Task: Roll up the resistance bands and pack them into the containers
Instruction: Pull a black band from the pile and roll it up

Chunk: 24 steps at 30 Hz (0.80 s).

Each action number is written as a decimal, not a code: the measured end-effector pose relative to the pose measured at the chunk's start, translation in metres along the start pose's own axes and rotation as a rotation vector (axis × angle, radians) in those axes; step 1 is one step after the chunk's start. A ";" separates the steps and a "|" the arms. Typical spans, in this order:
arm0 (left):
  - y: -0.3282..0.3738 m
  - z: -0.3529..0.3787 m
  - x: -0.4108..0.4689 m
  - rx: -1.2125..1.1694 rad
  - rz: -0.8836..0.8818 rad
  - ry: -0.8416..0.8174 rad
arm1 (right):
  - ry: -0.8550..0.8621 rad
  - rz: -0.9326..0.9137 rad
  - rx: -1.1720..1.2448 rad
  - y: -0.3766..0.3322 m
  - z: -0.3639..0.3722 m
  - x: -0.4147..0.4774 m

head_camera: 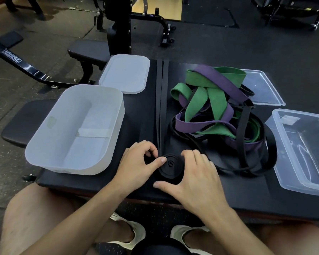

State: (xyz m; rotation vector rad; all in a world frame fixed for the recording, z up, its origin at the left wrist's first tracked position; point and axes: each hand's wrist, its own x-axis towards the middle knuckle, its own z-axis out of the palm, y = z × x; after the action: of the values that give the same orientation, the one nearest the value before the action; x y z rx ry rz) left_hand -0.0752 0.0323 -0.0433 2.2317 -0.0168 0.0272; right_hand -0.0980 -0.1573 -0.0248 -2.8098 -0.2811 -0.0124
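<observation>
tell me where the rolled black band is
Head view: the black band roll sits centre front on the bench, between the left hand and right hand.

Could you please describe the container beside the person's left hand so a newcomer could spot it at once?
On the black padded bench, look at the left half, beside the left hand. The frosted tub stands there, open and deep; milky walls set it apart from the clear container at right, depth from the flat lid behind.

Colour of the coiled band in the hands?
Black: the rolled band, gripped by left hand and right hand. Head view shows it best.
</observation>
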 end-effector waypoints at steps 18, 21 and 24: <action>-0.003 0.004 0.000 -0.047 0.028 0.045 | -0.280 -0.285 0.010 0.025 -0.026 0.048; -0.003 0.004 0.000 -0.048 0.017 0.046 | -0.332 -0.337 0.001 0.028 -0.031 0.056; -0.003 0.003 0.000 -0.054 0.017 0.050 | -0.387 -0.383 -0.007 0.032 -0.035 0.062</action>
State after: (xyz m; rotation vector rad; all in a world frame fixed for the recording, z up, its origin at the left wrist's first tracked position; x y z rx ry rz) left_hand -0.0753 0.0318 -0.0478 2.1762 -0.0088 0.0906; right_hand -0.0307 -0.1862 0.0007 -2.6998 -0.9038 0.4461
